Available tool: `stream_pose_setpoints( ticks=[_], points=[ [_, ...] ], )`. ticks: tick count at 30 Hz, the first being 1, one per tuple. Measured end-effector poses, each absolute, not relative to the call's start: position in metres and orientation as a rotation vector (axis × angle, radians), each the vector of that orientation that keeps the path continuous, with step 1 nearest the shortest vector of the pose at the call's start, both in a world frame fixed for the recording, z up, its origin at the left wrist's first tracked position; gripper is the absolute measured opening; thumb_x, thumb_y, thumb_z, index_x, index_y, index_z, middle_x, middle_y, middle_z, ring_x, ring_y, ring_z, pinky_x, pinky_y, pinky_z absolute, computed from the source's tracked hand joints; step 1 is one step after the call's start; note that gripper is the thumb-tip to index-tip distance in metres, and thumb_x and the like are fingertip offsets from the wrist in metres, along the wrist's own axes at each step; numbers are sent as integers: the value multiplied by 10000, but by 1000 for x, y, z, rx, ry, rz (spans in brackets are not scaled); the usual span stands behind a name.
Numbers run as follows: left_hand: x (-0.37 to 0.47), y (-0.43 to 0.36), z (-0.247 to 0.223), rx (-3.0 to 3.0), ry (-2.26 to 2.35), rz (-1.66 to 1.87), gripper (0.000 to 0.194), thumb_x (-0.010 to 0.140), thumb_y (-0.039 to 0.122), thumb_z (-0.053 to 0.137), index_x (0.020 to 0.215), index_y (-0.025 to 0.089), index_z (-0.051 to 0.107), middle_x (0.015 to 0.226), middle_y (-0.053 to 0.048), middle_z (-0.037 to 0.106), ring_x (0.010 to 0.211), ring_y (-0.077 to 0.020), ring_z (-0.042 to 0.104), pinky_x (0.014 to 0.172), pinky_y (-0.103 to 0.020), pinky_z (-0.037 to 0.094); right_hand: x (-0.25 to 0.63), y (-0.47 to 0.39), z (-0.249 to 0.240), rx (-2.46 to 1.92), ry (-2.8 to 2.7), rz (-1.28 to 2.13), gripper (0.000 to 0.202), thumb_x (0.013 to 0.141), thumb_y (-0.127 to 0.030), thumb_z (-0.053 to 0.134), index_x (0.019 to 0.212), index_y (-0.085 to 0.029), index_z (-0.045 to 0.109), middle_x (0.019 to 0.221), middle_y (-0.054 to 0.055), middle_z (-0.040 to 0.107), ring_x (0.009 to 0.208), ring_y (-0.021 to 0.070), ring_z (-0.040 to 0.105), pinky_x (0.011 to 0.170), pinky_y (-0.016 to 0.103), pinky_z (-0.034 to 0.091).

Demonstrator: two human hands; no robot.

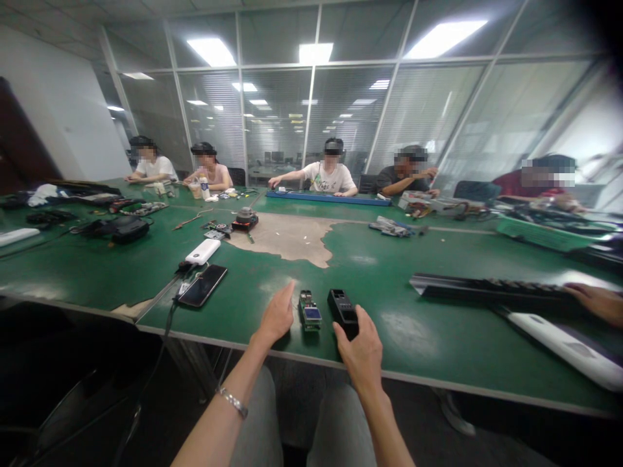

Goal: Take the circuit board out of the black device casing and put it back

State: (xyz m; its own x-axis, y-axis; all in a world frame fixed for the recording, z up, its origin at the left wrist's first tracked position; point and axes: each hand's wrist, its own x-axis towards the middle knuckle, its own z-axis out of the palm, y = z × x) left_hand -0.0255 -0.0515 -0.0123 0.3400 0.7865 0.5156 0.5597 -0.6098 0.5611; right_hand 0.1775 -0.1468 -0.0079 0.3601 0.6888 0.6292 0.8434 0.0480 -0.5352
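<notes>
A small circuit board with a blue screen [310, 311] lies on the green table between my hands. My left hand [278, 314] rests at the board's left side, fingers stretched out and together, holding nothing. To the right of the board lies a black plastic casing [342, 305] with openings in its top. My right hand [361, 345] has its thumb and fingers around the near end of this casing, which partly hides that end. The casing appears to lie on the table.
A phone [204, 285] and a white power bank [203, 251] with cables lie at left. On the right, a co-worker's hand [598, 301] touches a long black strip [491, 288] beside a white device [567, 347]. A green basket [540, 235] stands farther back. Several people sit opposite.
</notes>
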Motion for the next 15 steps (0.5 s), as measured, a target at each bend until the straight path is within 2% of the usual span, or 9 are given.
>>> stream_pose_setpoints(
  ticks=[4,15],
  points=[
    [-25,-53,-11,2311,1205,1155,568,864,91,346,1431,118,340,1436,-126,440,1330,-212,408,1133,-430,328,175,-151,-8,-1677,-1367,-223,739,825,-506,544,1396,-72,370,1352,210,486,1233,300,459,1029,454,367],
    [-25,-54,-10,2290,1200,1189,578,859,93,348,1436,137,336,1433,-119,444,1336,-215,401,1131,-442,332,174,-153,-8,-1716,-1352,-204,706,858,-530,478,1398,-86,384,1301,208,538,1174,306,514,965,464,410]
  ],
)
